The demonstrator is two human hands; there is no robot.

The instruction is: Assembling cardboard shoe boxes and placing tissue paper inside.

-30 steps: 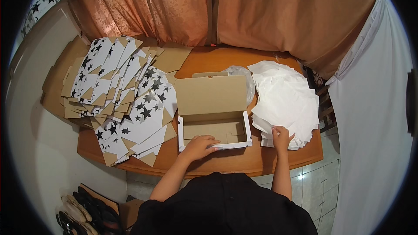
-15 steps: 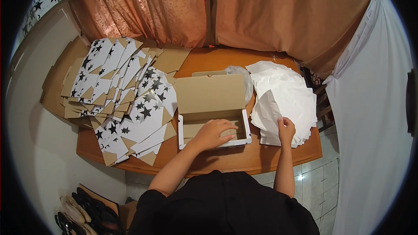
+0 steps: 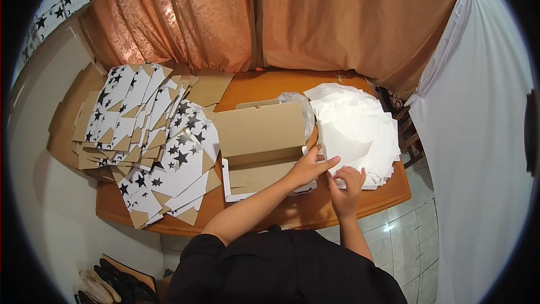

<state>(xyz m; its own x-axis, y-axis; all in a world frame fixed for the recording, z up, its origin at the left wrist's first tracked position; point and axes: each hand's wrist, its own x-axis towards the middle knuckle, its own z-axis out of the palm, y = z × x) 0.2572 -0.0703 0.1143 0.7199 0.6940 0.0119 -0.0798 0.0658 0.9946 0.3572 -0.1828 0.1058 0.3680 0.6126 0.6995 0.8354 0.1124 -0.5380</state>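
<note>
- Lots of flat cardboard blanks, white with black stars on one side, are lying in a messy overlapping pile on the left of the wooden table
- a few shoes are sitting down on the floor, lower left
- one cardboard box is standing mid-table, lid up, open toward the person
- clear plastic is bunching up behind the box's right corner
- left hand is reaching across the box's front right corner, thumb spreading wide from the fingers by the paper pile's left edge; can't tell if it's touching a sheet
- white paper sheets are piling up right of the box
- right hand is curling half closed at the pile's near edge, can't tell if it's pinching paper
</note>
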